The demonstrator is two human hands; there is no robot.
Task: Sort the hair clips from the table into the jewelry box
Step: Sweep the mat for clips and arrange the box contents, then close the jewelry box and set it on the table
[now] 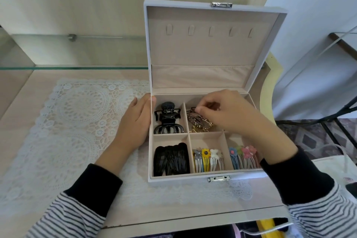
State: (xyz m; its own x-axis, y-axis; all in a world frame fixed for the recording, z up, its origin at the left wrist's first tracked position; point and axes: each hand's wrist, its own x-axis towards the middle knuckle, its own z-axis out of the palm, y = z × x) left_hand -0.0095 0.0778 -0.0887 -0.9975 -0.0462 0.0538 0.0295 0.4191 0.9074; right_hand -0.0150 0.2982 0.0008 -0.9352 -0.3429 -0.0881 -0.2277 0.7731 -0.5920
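- The jewelry box (173,178) stands open on the lace mat (77,121); sorting looks nearly done.
- The left hand (135,121), fingers straight, steadies the box's left wall.
- The right hand (228,114) pinches the metal clips (199,123) in the rear middle compartment; next it likely needs to settle and release them.

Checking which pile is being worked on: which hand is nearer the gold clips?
Right. The right hand is over their compartment, fingertips pinching among the gold clips. The left hand rests outside the jewelry box's left wall, with the black claw clips' compartment between.
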